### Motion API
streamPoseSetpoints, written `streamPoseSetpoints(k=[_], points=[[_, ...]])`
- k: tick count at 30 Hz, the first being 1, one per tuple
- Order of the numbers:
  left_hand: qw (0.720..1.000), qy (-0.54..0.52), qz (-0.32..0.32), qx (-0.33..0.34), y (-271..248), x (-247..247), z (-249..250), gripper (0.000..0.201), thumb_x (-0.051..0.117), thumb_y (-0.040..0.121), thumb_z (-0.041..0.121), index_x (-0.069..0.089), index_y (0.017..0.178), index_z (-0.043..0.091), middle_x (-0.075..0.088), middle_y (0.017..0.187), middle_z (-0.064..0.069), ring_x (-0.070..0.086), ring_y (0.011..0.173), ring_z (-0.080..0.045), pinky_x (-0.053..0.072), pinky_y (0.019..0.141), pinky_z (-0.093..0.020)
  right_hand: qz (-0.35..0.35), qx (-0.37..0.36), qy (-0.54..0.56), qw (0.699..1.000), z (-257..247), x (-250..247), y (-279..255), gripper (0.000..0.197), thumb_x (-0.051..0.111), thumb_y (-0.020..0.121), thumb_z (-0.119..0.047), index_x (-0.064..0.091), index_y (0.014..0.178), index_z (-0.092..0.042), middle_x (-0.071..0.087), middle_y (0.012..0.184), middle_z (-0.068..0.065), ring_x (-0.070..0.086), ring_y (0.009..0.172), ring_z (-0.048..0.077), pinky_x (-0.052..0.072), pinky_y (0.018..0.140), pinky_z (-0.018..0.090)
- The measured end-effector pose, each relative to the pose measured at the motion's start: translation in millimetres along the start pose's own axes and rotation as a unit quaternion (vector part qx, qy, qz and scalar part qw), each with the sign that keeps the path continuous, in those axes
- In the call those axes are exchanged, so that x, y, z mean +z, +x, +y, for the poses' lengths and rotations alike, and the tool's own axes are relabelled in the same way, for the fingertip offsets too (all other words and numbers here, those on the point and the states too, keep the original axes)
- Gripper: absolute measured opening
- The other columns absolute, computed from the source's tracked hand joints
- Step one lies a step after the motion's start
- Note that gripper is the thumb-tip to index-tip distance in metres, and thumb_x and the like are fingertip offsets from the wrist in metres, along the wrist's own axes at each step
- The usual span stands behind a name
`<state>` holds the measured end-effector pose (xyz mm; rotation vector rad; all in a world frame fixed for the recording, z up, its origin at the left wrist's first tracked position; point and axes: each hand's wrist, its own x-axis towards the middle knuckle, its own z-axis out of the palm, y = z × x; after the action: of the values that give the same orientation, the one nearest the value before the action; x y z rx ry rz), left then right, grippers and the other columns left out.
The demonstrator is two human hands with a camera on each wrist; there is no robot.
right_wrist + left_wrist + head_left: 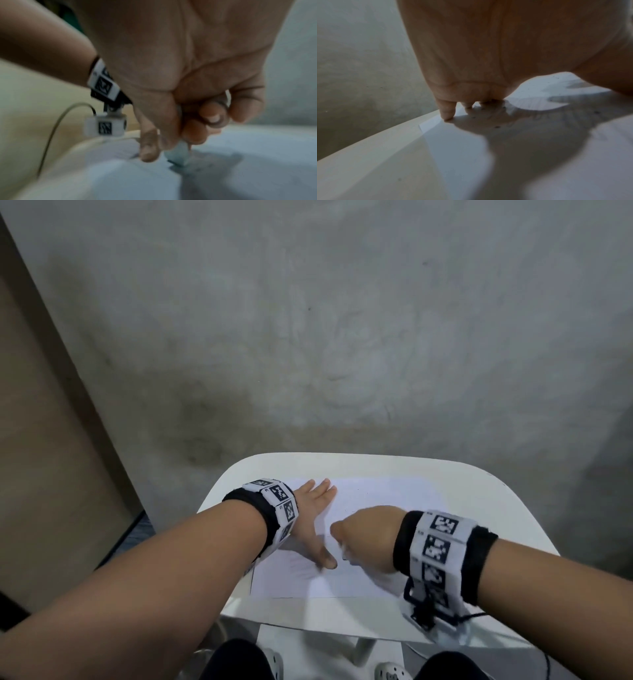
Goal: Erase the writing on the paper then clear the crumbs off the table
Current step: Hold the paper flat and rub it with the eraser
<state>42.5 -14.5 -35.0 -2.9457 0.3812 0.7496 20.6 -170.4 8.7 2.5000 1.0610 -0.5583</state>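
Note:
A white sheet of paper (376,498) lies flat on the small white table (496,508). My left hand (317,518) lies spread on the paper's left part, fingers straight, pressing it down. My right hand (363,539) is curled in a fist just right of the left thumb. In the right wrist view its fingers (212,115) and thumb pinch a pale eraser (178,155) whose tip touches the paper (257,155). Small dark crumbs (496,126) dot the paper (453,148) near my left fingertips (447,116). Faint pencil marks show beside the eraser.
The table's far edge (342,455) meets a grey concrete floor. A brown panel (44,440) stands at the left. My knees and shoes (390,672) are below the table's near edge. A thin cable (51,135) hangs from the left wrist camera.

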Motion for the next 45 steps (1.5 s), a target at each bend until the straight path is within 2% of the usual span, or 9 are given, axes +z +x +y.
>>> streamPoseSetpoints(k=[5,19,24,28,32,36,39,42,45], points=[[1.000,-0.018,0.002,-0.007,1,3,-3,0.136,0.065,0.061,0.080,-0.024,0.150,0.026,-0.030,0.156,0.011,-0.023,0.145,-0.015,0.001,0.117,-0.052,0.025,0.108,0.021,0.994,38,-16,3,0.025,0.048,0.093,-0.020,0.059,0.112,-0.009,0.067,0.106,0.005,0.063,0.095,0.024,0.047,0.078,0.034],[1.000,0.002,-0.009,-0.013,-1,-3,4,0.135,0.065,0.065,0.077,-0.025,0.149,0.023,-0.031,0.156,0.008,-0.023,0.146,-0.017,0.001,0.117,-0.053,-0.011,-0.043,0.041,0.998,-14,1,-28,0.024,0.045,0.096,-0.017,0.050,0.120,-0.017,0.050,0.084,-0.002,0.048,0.084,0.022,0.037,0.069,0.029],[1.000,-0.016,-0.012,-0.003,-1,-1,-1,0.136,0.063,0.062,0.082,-0.025,0.149,0.024,-0.031,0.156,0.009,-0.024,0.145,-0.016,0.001,0.118,-0.055,0.015,0.062,0.062,0.996,25,-3,-18,0.009,0.047,0.092,-0.021,0.050,0.099,-0.017,0.061,0.095,-0.002,0.055,0.087,0.022,0.045,0.079,0.033],[1.000,-0.012,-0.003,-0.003,1,0,0,0.135,0.064,0.064,0.079,-0.024,0.150,0.022,-0.029,0.157,0.007,-0.022,0.146,-0.018,0.003,0.119,-0.053,0.009,-0.014,-0.007,1.000,-9,9,-30,0.023,0.049,0.092,-0.012,0.049,0.115,-0.015,0.063,0.103,0.000,0.058,0.087,0.024,0.044,0.073,0.031],[1.000,-0.021,-0.010,0.002,-3,-4,1,0.134,0.064,0.065,0.079,-0.024,0.150,0.022,-0.029,0.157,0.007,-0.022,0.146,-0.016,0.003,0.119,-0.054,0.012,0.037,0.145,0.989,15,6,-24,0.006,0.047,0.093,-0.024,0.048,0.097,-0.019,0.054,0.088,-0.002,0.049,0.084,0.022,0.037,0.070,0.030],[0.998,-0.039,0.008,0.044,-9,-17,6,0.120,0.065,0.076,0.067,-0.014,0.153,0.022,-0.019,0.160,0.004,-0.015,0.148,-0.018,0.003,0.120,-0.050,0.114,0.111,0.426,0.891,64,8,-15,0.004,0.051,0.094,-0.019,0.051,0.094,-0.016,0.054,0.078,-0.003,0.052,0.071,0.015,0.041,0.064,0.026],[0.973,-0.181,0.114,0.084,-14,-32,11,0.099,0.066,0.084,0.053,0.003,0.155,0.025,0.022,0.159,0.004,0.032,0.141,-0.018,0.026,0.112,-0.031,0.184,0.091,0.612,0.764,71,4,-18,0.010,0.060,0.092,-0.018,0.054,0.086,-0.013,0.058,0.075,0.000,0.053,0.066,0.014,0.043,0.065,0.025],[0.899,-0.379,0.181,0.127,-14,-47,17,0.051,0.065,0.091,0.033,0.042,0.135,0.022,0.066,0.111,0.004,0.066,0.090,-0.016,0.047,0.083,-0.027,0.223,0.058,0.670,0.706,68,-3,-15,0.016,0.064,0.091,-0.014,0.052,0.079,-0.014,0.065,0.075,0.003,0.057,0.063,0.014,0.044,0.063,0.023],[0.829,-0.482,0.239,0.154,-16,-54,20,0.014,0.066,0.091,0.014,0.054,0.098,0.015,0.066,0.081,-0.003,0.066,0.069,-0.014,0.049,0.071,-0.027,0.250,0.053,0.680,0.687,64,-6,-8,0.018,0.064,0.091,-0.015,0.053,0.077,-0.015,0.069,0.078,0.004,0.061,0.061,0.014,0.045,0.060,0.022]])
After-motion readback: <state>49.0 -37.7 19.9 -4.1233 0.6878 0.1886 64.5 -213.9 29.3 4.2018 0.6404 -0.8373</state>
